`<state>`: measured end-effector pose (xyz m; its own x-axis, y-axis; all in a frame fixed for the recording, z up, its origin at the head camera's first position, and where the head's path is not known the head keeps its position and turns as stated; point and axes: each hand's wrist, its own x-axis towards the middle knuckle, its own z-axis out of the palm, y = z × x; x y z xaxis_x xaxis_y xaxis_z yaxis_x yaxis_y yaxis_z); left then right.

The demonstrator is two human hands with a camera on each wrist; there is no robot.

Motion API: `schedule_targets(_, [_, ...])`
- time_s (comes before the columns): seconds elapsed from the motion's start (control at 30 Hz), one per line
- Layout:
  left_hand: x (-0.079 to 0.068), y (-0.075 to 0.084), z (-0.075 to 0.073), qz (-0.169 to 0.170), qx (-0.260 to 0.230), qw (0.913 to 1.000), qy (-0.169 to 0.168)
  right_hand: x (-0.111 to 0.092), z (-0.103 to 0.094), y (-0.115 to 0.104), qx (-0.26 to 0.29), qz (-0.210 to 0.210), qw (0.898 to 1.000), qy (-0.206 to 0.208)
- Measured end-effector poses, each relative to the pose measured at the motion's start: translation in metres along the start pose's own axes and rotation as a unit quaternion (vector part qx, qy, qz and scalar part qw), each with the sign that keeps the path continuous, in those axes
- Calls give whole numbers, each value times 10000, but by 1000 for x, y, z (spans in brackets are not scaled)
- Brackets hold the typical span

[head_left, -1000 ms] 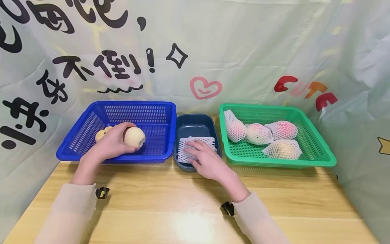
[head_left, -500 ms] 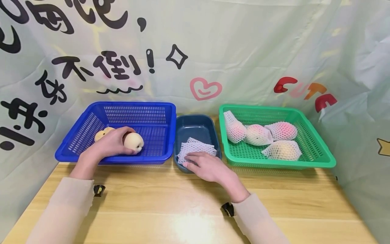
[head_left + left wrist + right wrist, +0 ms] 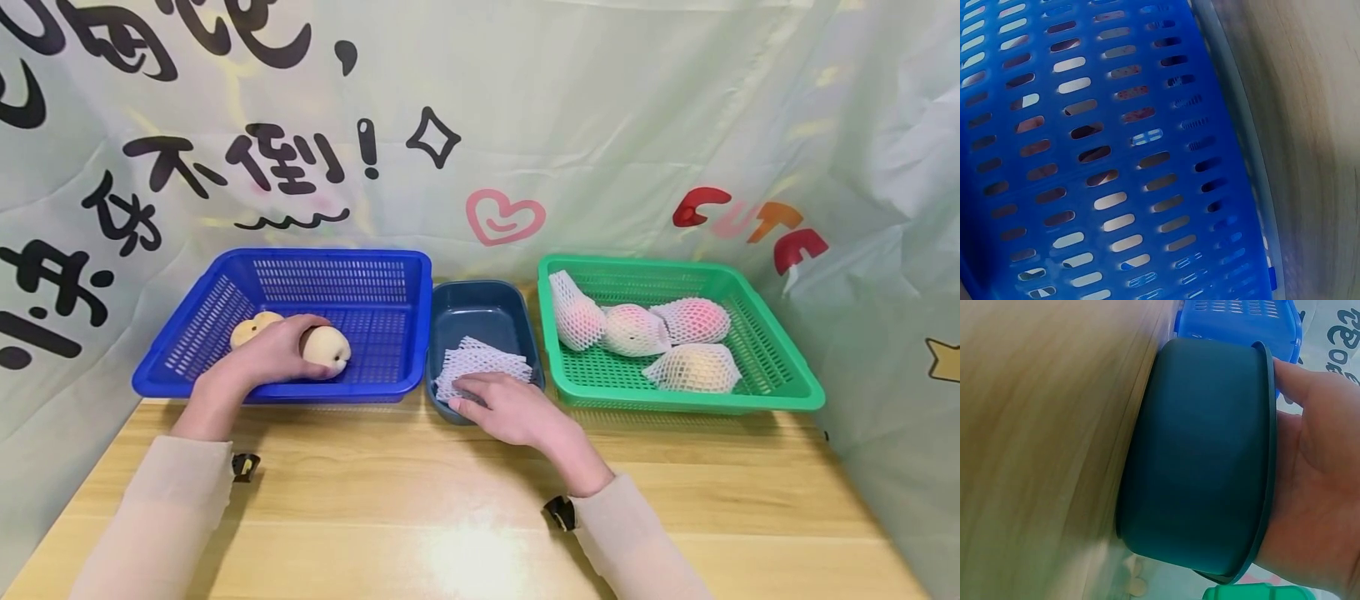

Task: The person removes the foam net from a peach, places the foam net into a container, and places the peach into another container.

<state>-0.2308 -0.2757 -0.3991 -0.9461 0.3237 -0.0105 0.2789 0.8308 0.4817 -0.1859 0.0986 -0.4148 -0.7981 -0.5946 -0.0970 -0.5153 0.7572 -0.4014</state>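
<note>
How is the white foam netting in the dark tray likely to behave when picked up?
The netting is probably floppy, since similar netting hugs the fruit in the green basket. It looks light: thin and full of holes. It probably won't roll, lying flattened.

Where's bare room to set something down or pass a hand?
Bare: the table between the sleeves; the blue basket's right side, beside the left hand's pale fruit; the dark tray's back; the green basket's right end. Crowded: the tray's front, foam nets under the right hand; the green basket's left and middle, four netted fruits.
</note>
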Motion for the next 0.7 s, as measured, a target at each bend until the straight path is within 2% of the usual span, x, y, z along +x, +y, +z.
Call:
schedule_targets(0.17, [-1,-1,-1,-44,-97,9999,60,0,-1,0,40,40,10000,-26])
schedule_targets(0.27, [-2,-1,-3,51,-127,9996,257,0,0,0,38,43,10000,-34])
schedule_targets(0.5, [-11,8,-8,263,-167,9915,1260,1,-1,0,37,-20,10000,12])
schedule_targets(0.7, [-24,19,-3,746,-243,9730,2171,0,-1,-1,57,-33,10000,20])
